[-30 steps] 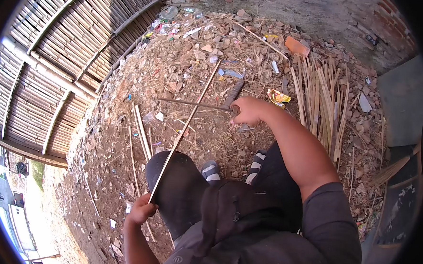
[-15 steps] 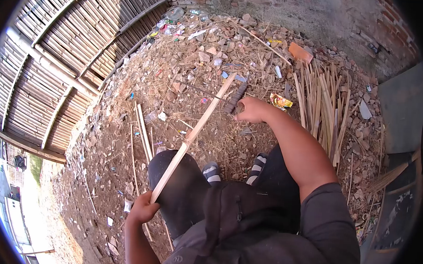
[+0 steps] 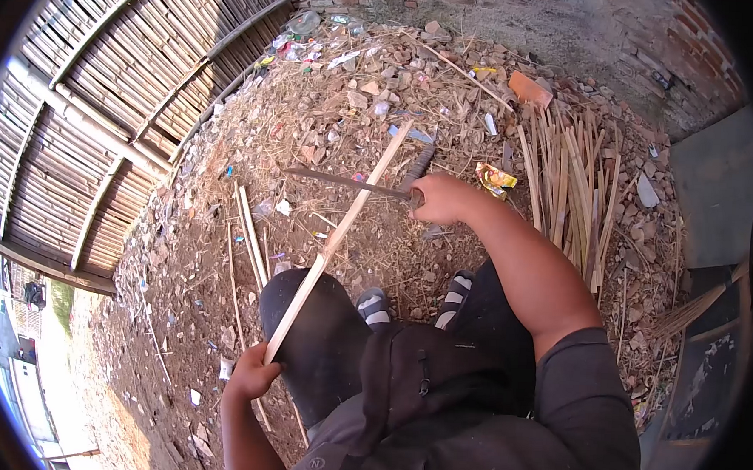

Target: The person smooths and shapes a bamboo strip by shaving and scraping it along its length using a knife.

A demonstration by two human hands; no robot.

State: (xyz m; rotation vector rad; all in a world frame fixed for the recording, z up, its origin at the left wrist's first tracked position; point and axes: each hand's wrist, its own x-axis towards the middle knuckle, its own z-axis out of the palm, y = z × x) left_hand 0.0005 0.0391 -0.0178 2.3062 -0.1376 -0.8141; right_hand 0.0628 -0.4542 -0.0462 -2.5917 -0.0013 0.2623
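Observation:
A long pale bamboo strip [image 3: 317,270] slants over my left knee, its far end above the rubble. My left hand [image 3: 252,373] is closed around its near end. In my right hand [image 3: 438,197] is a knife [image 3: 337,179] with a long, narrow dark blade. The handle is mostly hidden by my fingers. The blade points left and crosses the strip's upper part in view; whether they touch, I cannot tell. Just beyond my right hand lies a dark, ribbed, rod-like piece [image 3: 420,162].
A pile of split bamboo strips [image 3: 571,186] lies to the right, near a yellow wrapper [image 3: 495,180] and an orange brick piece [image 3: 530,89]. More strips [image 3: 250,233] lie left of my knee. A bamboo fence [image 3: 120,94] and a wall [image 3: 565,45] border the rubble.
My right hand has moved slightly left and taken a fuller hold of the knife. The blade has swung lower and further left across the strip. My left hand keeps its hold.

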